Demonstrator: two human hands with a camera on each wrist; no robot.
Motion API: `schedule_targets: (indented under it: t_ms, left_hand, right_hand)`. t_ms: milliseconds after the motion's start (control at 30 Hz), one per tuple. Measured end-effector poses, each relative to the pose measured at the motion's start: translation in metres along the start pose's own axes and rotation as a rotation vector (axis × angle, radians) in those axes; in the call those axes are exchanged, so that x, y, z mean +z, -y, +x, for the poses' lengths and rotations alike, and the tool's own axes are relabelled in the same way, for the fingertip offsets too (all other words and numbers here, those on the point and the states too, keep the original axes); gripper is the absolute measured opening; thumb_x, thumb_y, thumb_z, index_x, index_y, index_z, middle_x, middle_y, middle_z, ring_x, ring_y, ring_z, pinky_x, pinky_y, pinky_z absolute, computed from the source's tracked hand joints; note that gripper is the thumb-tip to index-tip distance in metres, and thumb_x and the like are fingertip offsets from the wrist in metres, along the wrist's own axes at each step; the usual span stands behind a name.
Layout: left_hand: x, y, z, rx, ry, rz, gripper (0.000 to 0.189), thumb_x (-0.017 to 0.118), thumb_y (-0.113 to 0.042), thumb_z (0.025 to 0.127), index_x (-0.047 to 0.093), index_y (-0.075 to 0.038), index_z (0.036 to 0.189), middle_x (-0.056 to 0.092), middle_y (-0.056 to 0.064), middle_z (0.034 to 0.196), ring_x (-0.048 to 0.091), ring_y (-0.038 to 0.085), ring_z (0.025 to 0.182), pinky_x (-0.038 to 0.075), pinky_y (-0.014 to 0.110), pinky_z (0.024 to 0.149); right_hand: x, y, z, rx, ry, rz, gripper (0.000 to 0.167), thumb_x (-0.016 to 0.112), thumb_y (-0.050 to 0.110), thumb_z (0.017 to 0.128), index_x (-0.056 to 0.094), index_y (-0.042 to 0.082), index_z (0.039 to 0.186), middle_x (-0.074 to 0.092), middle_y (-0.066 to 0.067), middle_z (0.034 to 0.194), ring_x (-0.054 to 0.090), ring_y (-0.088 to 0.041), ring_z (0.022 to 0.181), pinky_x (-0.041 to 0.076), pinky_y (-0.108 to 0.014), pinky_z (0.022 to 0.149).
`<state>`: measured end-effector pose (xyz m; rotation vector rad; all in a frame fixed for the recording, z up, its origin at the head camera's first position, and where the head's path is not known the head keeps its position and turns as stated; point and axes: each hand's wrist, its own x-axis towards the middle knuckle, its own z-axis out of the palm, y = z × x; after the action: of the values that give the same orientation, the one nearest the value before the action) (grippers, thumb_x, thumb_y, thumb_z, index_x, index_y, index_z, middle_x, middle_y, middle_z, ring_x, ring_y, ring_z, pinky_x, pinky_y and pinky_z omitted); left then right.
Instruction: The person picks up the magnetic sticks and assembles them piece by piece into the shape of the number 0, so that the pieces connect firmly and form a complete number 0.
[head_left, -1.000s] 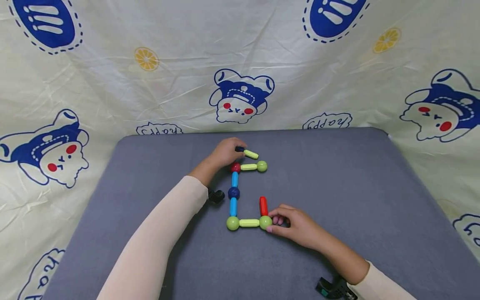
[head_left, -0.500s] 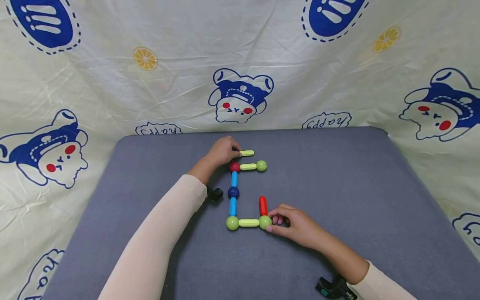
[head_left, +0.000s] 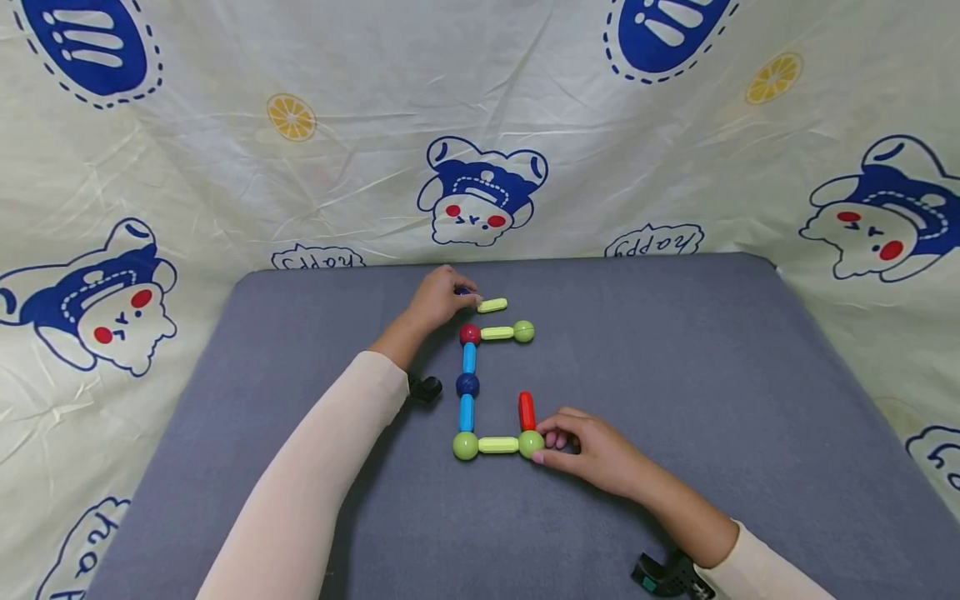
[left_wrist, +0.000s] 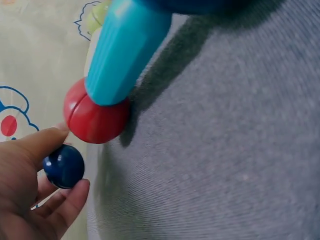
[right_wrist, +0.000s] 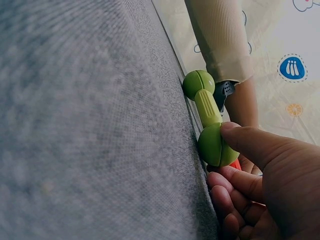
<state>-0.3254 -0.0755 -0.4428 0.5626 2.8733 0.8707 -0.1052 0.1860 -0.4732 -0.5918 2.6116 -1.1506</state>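
My left hand (head_left: 442, 298) pinches a dark blue ball (left_wrist: 64, 166) between thumb and fingers. A yellow-green rod (head_left: 492, 306) sticks out to the right from that ball. Just in front is the top bar of a C-like chain: a red ball (head_left: 470, 334), a yellow-green rod (head_left: 497, 333) and a green ball (head_left: 523, 332). Two light blue rods (head_left: 467, 413) with a blue ball (head_left: 467, 384) between them run down to another green ball (head_left: 465, 446). At the chain's lower right, my right hand (head_left: 592, 446) pinches a green ball (right_wrist: 218, 145), from which a red rod (head_left: 527, 412) points away.
All the pieces are on a grey cloth-covered table (head_left: 712, 375). Behind its far edge hangs a pale printed sheet (head_left: 360, 192). A black wrist device (head_left: 671, 577) is by the right sleeve, and another black device (head_left: 426, 390) by the left cuff, beside the chain.
My left hand has shifted slightly left and away, and the rod on its ball has swung from slanting down rightward to slanting slightly up. The right hand and the chain stay in place.
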Motion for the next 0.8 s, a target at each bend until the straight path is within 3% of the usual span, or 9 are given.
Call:
schedule_targets:
  t_ms: [167,333,467,600,800]
  left_hand:
    - [-0.005,-0.001,-0.004,-0.018,-0.046,-0.075,0.027,0.071,-0.031,0.096,0.077,-0.011,0.112,0.06,0.009,0.105,0.054,0.022,0.095,0.047,0.032,0.078]
    - [-0.01,-0.013,-0.011,-0.044,-0.089,-0.19,0.026,0.072,-0.033,0.095,0.076,-0.013,0.11,0.058,0.008,0.107,0.057,0.022,0.096,0.053,0.032,0.076]
    - [-0.012,-0.027,-0.018,-0.057,-0.122,-0.252,0.028,0.072,-0.034,0.095,0.075,-0.015,0.116,0.059,0.007,0.118,0.058,0.024,0.108,0.055,0.036,0.086]
    - [-0.01,-0.037,-0.029,-0.045,-0.11,-0.329,0.032,0.073,-0.028,0.094,0.072,-0.016,0.124,0.056,0.009,0.128,0.056,0.028,0.123,0.056,0.038,0.094]
    - [-0.004,-0.044,-0.048,-0.017,-0.054,-0.392,0.036,0.071,-0.018,0.095,0.068,-0.014,0.131,0.052,0.011,0.126,0.057,0.029,0.124,0.059,0.036,0.089]
  right_hand:
    - [0.001,0.0,0.0,0.002,0.001,0.001,0.028,0.077,0.045,0.088,0.072,0.025,0.108,0.059,0.011,0.091,0.055,-0.003,0.084,0.049,-0.021,0.075]
    - [0.0,0.0,0.001,-0.011,-0.002,-0.001,0.028,0.078,0.041,0.088,0.072,0.024,0.108,0.06,0.011,0.091,0.055,-0.002,0.084,0.049,-0.022,0.076]
    - [-0.001,0.0,0.001,-0.023,-0.004,-0.006,0.027,0.077,0.041,0.089,0.072,0.024,0.108,0.06,0.011,0.091,0.055,-0.002,0.084,0.049,-0.022,0.076]
    - [-0.001,0.0,0.001,-0.02,-0.008,-0.011,0.027,0.077,0.042,0.089,0.072,0.024,0.108,0.06,0.01,0.091,0.055,-0.003,0.084,0.049,-0.022,0.076]
    - [-0.001,0.001,0.001,-0.012,-0.003,-0.008,0.028,0.076,0.044,0.089,0.072,0.025,0.109,0.06,0.01,0.091,0.056,-0.004,0.085,0.049,-0.022,0.076]
